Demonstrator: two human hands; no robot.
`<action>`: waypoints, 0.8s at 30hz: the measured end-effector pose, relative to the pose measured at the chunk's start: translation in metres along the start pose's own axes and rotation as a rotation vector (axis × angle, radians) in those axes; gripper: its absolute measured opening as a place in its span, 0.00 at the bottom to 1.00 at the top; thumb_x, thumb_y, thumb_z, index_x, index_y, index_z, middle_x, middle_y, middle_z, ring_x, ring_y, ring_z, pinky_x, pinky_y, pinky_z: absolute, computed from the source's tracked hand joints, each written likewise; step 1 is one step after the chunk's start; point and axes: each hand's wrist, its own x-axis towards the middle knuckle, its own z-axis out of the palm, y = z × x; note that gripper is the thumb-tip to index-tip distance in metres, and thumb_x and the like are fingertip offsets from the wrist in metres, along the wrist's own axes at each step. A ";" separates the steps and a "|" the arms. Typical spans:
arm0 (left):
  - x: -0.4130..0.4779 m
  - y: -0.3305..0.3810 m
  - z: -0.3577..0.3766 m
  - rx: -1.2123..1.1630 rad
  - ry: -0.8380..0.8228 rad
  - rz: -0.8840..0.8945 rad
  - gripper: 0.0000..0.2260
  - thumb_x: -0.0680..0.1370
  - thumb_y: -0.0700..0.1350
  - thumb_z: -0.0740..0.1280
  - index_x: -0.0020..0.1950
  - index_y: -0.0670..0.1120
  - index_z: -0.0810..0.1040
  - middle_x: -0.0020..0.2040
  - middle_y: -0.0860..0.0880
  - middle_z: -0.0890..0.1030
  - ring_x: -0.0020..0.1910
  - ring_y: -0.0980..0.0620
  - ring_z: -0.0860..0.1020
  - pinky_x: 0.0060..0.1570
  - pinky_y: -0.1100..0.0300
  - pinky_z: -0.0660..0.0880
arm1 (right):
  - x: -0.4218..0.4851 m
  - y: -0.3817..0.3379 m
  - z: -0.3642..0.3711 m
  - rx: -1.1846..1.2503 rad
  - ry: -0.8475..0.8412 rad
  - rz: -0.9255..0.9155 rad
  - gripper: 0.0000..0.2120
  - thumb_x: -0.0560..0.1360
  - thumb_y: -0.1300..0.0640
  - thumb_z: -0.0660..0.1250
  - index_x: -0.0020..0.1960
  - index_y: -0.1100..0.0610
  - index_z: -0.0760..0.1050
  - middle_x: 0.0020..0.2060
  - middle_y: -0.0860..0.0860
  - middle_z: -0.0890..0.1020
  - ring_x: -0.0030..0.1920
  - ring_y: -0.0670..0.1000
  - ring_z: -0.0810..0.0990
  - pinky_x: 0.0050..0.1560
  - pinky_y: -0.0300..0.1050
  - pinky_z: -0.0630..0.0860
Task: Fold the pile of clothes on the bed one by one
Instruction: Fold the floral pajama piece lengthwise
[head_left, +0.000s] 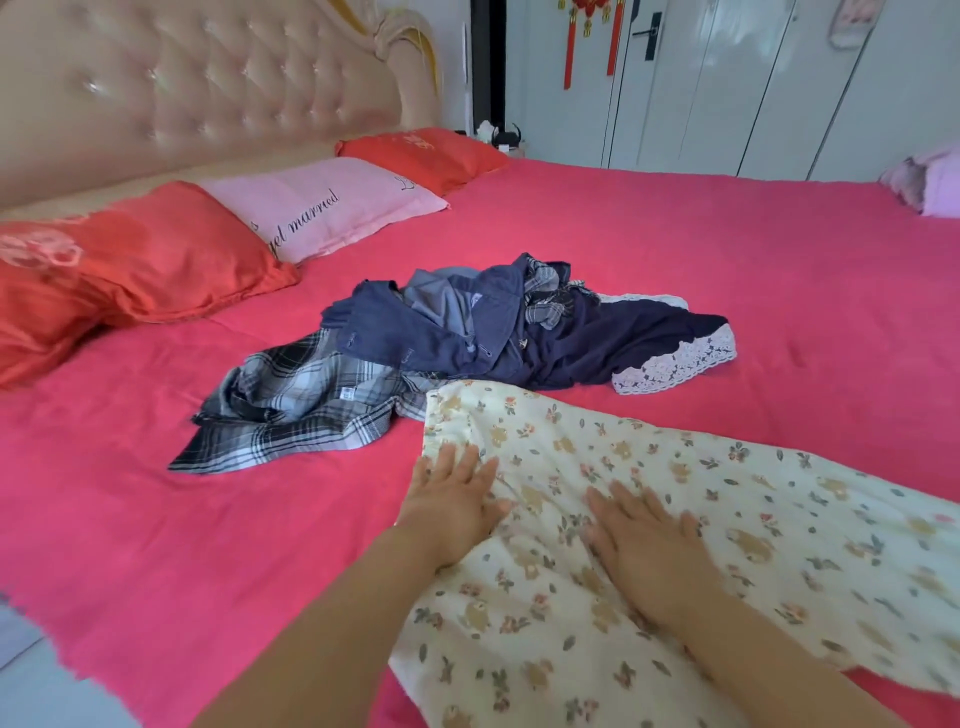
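Currently, both hands lie flat on the floral garment (701, 493), which is spread across the near right part of the pink bed (675, 249). Left hand (452, 499): fingers straight and slightly splayed, palm down at the garment's left edge. Right hand (644, 545): fingers straight, palm down on the cloth nearer its middle, just beside the left hand. Neither hand pinches or curls round anything.

The cloth appears thin, soft and light. It should crease readily and slide little on the textured sheet, and it carries no risk of breakage. Judged best hold: a pinch at 2 corners or along a hem, since flat palms can smooth the fabric but cannot lift it.

The garment's far edge lies beyond the fingertips and touches the pile (467, 338); its bulk extends to the right of and below both hands. The pile, at mid-bed, holds a plaid shirt (291, 410), a dark blue shirt (467, 317) and a navy piece with white lace trim (623, 343), all unfolded. At the head of the bed, 3 pillows (322, 208) lie in a row.
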 end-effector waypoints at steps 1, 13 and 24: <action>-0.009 0.000 -0.003 -0.028 0.065 -0.001 0.27 0.80 0.60 0.47 0.77 0.53 0.44 0.78 0.50 0.42 0.76 0.47 0.39 0.72 0.47 0.37 | -0.007 -0.002 -0.007 0.019 0.035 -0.005 0.25 0.80 0.42 0.40 0.76 0.42 0.44 0.77 0.46 0.46 0.77 0.52 0.43 0.74 0.58 0.43; -0.113 -0.022 0.012 -0.468 0.373 -0.294 0.10 0.80 0.45 0.57 0.53 0.39 0.69 0.49 0.40 0.77 0.49 0.40 0.75 0.42 0.51 0.69 | -0.165 -0.031 0.008 0.021 0.084 -0.086 0.24 0.80 0.42 0.43 0.75 0.40 0.43 0.77 0.44 0.48 0.76 0.47 0.44 0.74 0.52 0.42; -0.119 -0.022 0.012 -0.614 0.240 -0.424 0.14 0.80 0.48 0.55 0.57 0.40 0.72 0.54 0.41 0.79 0.54 0.41 0.76 0.51 0.53 0.73 | -0.225 -0.050 0.000 -0.145 0.037 -0.096 0.32 0.72 0.31 0.47 0.72 0.43 0.63 0.71 0.49 0.67 0.72 0.52 0.63 0.70 0.48 0.37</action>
